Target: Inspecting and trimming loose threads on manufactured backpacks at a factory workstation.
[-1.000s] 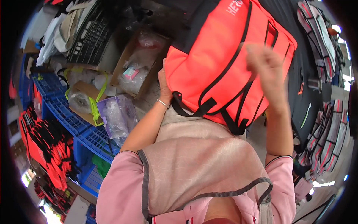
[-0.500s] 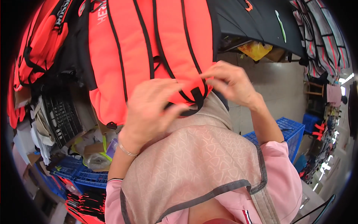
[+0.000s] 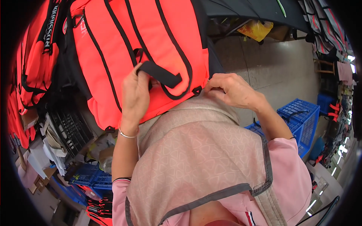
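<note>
A bright orange-red backpack (image 3: 113,49) with black piping lies in front of me, its shoulder straps facing up and its lower edge against my beige apron (image 3: 196,150). My left hand (image 3: 136,94) is closed on a black webbing strap (image 3: 160,74) at the lower end of the right shoulder strap (image 3: 175,49). Part of the webbing is hidden by the fingers. At the bag's lower right corner, beside a small black tab (image 3: 197,90), my right hand (image 3: 232,90) pinches the edge; its fingertips are partly hidden.
More orange-red bags (image 3: 36,71) hang at the left, near a black crate (image 3: 69,126). Blue crates stand at lower left (image 3: 94,175) and right (image 3: 301,116). A dark table (image 3: 249,11) bears a green-white tool (image 3: 281,7); below it hangs a yellow bag (image 3: 256,29).
The backpack has shifted left and tilted. My left hand has moved up and taken hold of the webbing strap, lifting it. My right hand has dropped to the bag's lower right corner.
</note>
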A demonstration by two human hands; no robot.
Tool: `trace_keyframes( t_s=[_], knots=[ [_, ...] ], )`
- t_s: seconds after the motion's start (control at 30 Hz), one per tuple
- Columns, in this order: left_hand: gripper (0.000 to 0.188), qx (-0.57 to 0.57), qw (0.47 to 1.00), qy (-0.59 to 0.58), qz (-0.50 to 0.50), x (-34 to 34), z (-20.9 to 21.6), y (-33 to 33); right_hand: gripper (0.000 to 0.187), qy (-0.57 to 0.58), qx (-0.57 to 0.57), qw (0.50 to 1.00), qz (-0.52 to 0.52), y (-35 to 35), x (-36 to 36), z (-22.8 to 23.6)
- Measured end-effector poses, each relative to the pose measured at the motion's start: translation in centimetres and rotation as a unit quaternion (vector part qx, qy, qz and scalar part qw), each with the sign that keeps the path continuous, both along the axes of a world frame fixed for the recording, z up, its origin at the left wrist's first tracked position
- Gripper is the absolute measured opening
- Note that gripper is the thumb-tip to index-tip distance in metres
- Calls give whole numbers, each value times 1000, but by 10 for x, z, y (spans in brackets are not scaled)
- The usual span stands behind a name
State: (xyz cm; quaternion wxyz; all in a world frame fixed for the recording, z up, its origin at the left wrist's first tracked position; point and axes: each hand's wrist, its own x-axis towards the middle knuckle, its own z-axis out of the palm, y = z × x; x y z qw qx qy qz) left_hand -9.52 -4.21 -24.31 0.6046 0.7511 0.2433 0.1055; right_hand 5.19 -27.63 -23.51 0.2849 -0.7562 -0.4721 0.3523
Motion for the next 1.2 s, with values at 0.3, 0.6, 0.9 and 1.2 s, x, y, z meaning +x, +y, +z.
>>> trace_keyframes(
  t_s=[0.3, 0.6, 0.9, 1.2],
  knots=[
    [23, -156, 987, -11, 20, 11, -15, 11, 26, -268, 48, 962, -22, 15, -33, -47],
    [56, 378, 921, -77, -56, -17, -3, -30, 14, -336, 85, 902, 256, 35, 6, -50],
    [39, -23, 968, 97, -231, -73, -19, -47, 23, -205, 4, 902, 380, 84, 9, 20],
    [32, -83, 942, -249, 208, -143, -4, -51, 32, -62, 71, 961, 259, 123, -10, 79]
  ],
)
